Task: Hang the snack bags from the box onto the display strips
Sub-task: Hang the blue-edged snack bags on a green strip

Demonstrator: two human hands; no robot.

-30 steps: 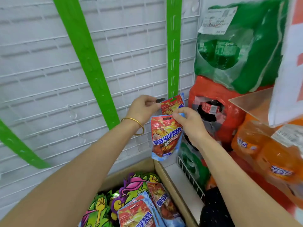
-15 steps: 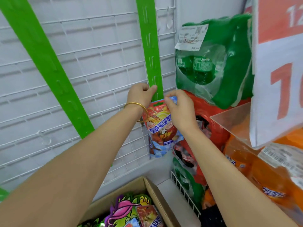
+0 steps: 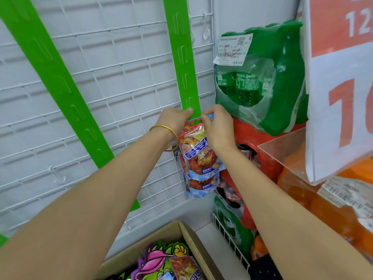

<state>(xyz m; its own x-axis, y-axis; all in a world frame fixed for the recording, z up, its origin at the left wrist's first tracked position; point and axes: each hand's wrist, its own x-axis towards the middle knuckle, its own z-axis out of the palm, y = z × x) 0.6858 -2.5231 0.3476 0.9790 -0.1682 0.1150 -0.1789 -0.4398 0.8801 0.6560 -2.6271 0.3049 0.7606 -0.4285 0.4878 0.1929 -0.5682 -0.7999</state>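
Progress looks early: one hung bag [image 3: 201,184] sits low on the strip [image 3: 187,67]. The right hand [image 3: 219,128] pinches a second bag [image 3: 198,148] against it, the left hand [image 3: 175,120] keeps a pinching grip on the strip, and more bags fill the box [image 3: 141,247].

Bare wire grid [image 3: 121,63] between the slanted green strip [image 3: 60,81] and the upright green strip [image 3: 185,57] offers hand room. Stacked drink packs [image 3: 262,91] crowd the upright strip's right side. The price sign [image 3: 339,98] and acrylic tray [image 3: 282,152] project at right; the cardboard box [image 3: 188,236] blocks below.
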